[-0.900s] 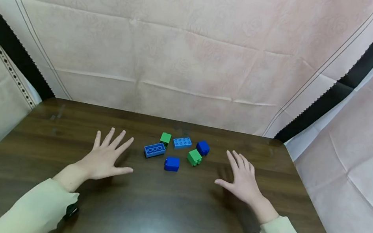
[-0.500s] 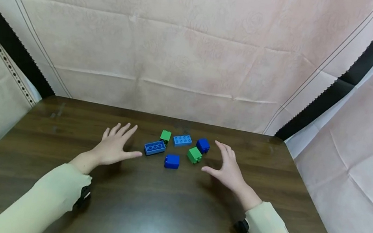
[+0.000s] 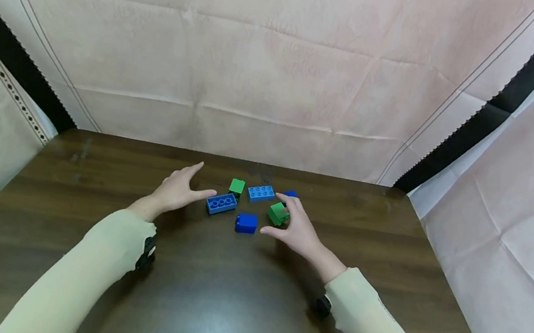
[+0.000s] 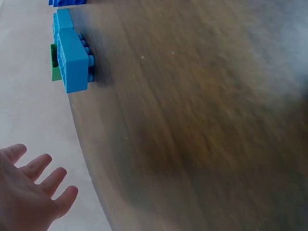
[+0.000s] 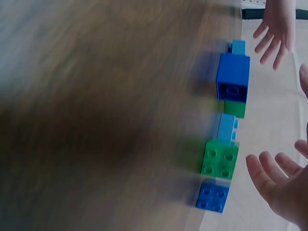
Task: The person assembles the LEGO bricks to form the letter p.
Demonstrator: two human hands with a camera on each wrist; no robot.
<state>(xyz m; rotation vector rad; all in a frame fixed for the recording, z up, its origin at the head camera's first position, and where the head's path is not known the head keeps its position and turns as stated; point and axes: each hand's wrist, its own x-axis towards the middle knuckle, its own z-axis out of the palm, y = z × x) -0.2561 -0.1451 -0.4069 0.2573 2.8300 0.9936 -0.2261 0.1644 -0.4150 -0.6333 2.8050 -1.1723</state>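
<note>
Several toy building bricks lie loose on the dark wooden table. My left hand [image 3: 175,194] has its thumb near the left end of a long blue brick [image 3: 222,204]; whether they touch I cannot tell. My right hand [image 3: 296,230], thumb and fingers spread, is over the right side of a green brick [image 3: 277,214] and partly hides a dark blue brick [image 3: 290,193]. Between the hands are another dark blue brick [image 3: 246,224], a light blue brick [image 3: 261,193] and a second green brick [image 3: 237,186]. In the right wrist view, the right fingers [image 5: 262,175] appear apart from the bricks.
The brown table [image 3: 208,295] ends at a back edge just behind the bricks. Pale cloth panels [image 3: 241,60] with black strips [image 3: 502,111] stand behind and at both sides. A black wrist device [image 3: 147,252] sits at the left cuff, another [image 3: 322,306] at the right.
Both hands have moved inward and forward toward the bricks. The right hand now reaches over the right-hand green brick. The bricks look unmoved; the head view has tilted slightly.
</note>
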